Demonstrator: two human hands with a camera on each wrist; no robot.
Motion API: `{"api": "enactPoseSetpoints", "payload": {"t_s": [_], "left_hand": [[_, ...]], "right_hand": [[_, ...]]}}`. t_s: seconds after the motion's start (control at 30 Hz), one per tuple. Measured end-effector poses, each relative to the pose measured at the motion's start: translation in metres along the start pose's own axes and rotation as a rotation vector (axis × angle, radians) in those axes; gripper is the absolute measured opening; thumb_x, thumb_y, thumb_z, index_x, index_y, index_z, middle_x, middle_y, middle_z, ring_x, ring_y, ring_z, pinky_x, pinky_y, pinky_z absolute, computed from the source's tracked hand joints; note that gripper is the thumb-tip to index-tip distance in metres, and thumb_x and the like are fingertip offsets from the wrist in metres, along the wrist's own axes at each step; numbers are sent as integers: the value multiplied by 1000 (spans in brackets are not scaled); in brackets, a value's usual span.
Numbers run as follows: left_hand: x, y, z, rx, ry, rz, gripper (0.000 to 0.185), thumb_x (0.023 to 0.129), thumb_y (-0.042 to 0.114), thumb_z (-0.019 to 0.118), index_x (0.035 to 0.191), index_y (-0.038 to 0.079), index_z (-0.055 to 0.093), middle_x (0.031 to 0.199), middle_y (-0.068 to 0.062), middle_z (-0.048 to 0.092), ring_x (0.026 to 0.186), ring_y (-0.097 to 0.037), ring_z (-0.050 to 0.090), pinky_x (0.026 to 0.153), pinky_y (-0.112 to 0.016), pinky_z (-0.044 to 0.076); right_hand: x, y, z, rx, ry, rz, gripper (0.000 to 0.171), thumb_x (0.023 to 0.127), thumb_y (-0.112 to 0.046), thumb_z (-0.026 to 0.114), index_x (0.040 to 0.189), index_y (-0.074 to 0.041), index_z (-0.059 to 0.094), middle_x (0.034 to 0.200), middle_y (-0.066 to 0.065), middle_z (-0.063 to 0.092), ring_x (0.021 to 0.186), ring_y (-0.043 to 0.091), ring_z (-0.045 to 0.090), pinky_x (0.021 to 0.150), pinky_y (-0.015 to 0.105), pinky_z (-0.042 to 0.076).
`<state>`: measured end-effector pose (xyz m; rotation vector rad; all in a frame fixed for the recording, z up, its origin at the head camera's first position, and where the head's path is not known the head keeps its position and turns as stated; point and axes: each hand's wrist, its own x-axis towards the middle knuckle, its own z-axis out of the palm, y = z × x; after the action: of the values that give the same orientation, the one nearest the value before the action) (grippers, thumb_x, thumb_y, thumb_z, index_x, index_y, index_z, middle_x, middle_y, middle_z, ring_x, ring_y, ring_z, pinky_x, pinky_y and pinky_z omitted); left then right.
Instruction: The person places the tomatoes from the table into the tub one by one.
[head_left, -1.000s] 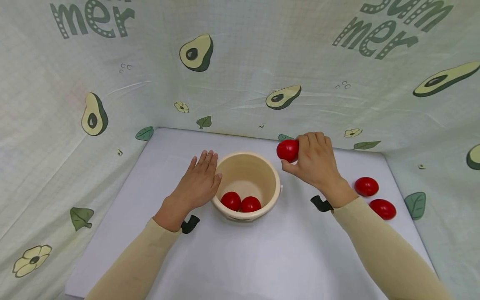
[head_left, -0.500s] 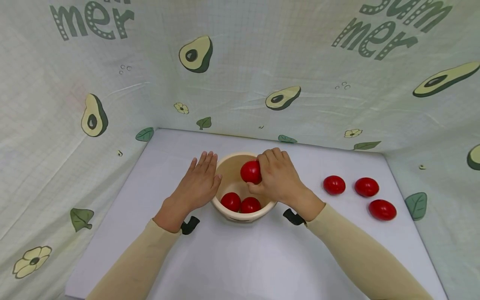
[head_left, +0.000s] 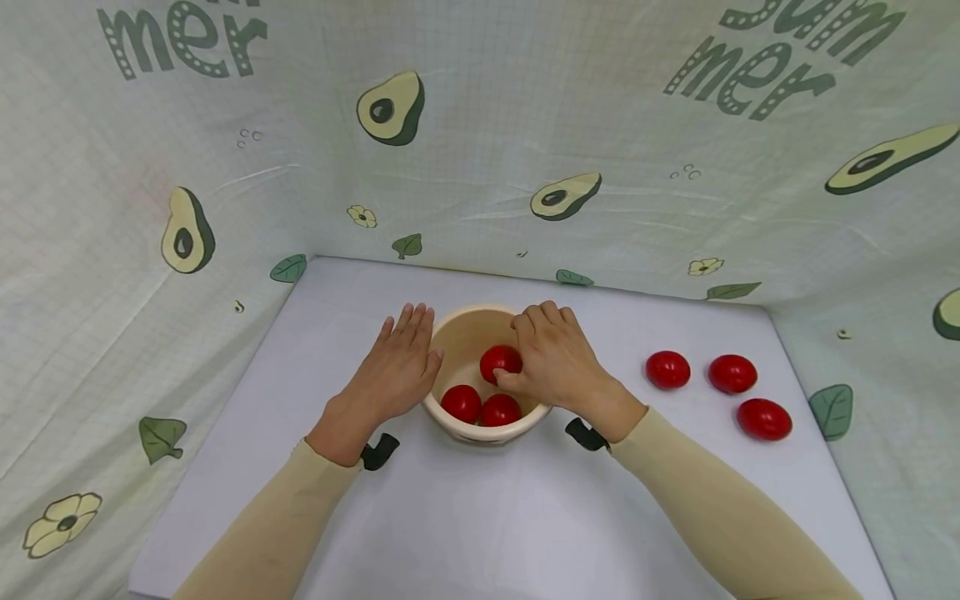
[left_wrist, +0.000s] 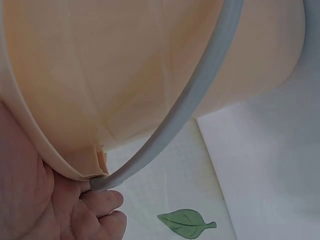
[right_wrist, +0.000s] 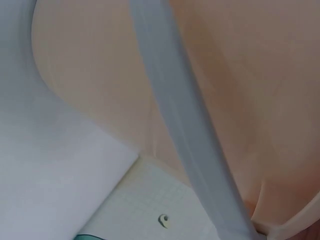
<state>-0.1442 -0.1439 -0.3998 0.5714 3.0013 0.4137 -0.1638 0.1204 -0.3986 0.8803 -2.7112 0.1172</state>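
Observation:
In the head view a cream bucket (head_left: 542, 421) stands mid-table. Inside it lie two red tomatoes, a left tomato (head_left: 460, 403) and a right tomato (head_left: 499, 410). A third tomato (head_left: 498, 360) shows deeper in the bucket, below my right hand (head_left: 557, 357). That hand is over the right rim, thumb apart from the fingers and overlapping this tomato's edge. My left hand (head_left: 397, 364) rests against the left rim with straight fingers. The left wrist view shows its fingers (left_wrist: 102, 202) by the end of the bucket's grey handle (left_wrist: 185, 102). The right wrist view shows bucket wall (right_wrist: 95, 65) and handle.
Three more tomatoes lie at the right of the white table (head_left: 450, 517): a near-side one (head_left: 667, 369), a middle one (head_left: 732, 374) and a front one (head_left: 764, 419). A cloth (head_left: 480, 125) printed with avocados hangs behind and at both sides.
My right hand came left from beyond the bucket with a tomato, over the rim. The tomato has since dropped lower, away from the fingers. My left hand has stayed in place.

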Motion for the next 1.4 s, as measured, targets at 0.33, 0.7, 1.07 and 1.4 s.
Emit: {"api": "enactPoseSetpoints", "payload": {"t_s": [0.33, 0.7, 1.07, 1.4], "left_hand": [[0, -1, 2, -16, -19, -14, 69, 113, 34, 38, 165, -6, 19, 174, -24, 20, 164, -39, 11, 132, -57, 11], [0, -1, 3, -21, -18, -15, 70, 112, 34, 39, 165, -6, 19, 174, -23, 19, 164, -39, 11, 132, -56, 10], [0, 1, 1, -31, -15, -9, 70, 112, 34, 42, 165, -7, 19, 173, -24, 19, 163, -40, 12, 132, -56, 12], [-1, 0, 1, -46, -22, -16, 71, 112, 34, 41, 165, -7, 18, 174, -24, 18, 164, -39, 10, 132, -55, 13]], "right_hand": [[-4, 5, 1, 28, 92, -1, 62, 90, -53, 71, 119, 1, 67, 113, 15, 68, 104, 35, 56, 85, 48, 45], [-27, 66, 10, -3, 336, 92, 64, 91, -48, 71, 121, 8, 64, 116, 24, 66, 106, 43, 56, 85, 56, 45], [-102, 137, 40, -145, 165, 309, 73, 86, -44, 77, 120, 18, 57, 115, 35, 61, 108, 53, 53, 87, 65, 47], [-151, 165, 55, -143, 3, 466, 65, 84, -41, 78, 106, 15, 52, 110, 36, 56, 106, 53, 49, 86, 67, 44]]}}
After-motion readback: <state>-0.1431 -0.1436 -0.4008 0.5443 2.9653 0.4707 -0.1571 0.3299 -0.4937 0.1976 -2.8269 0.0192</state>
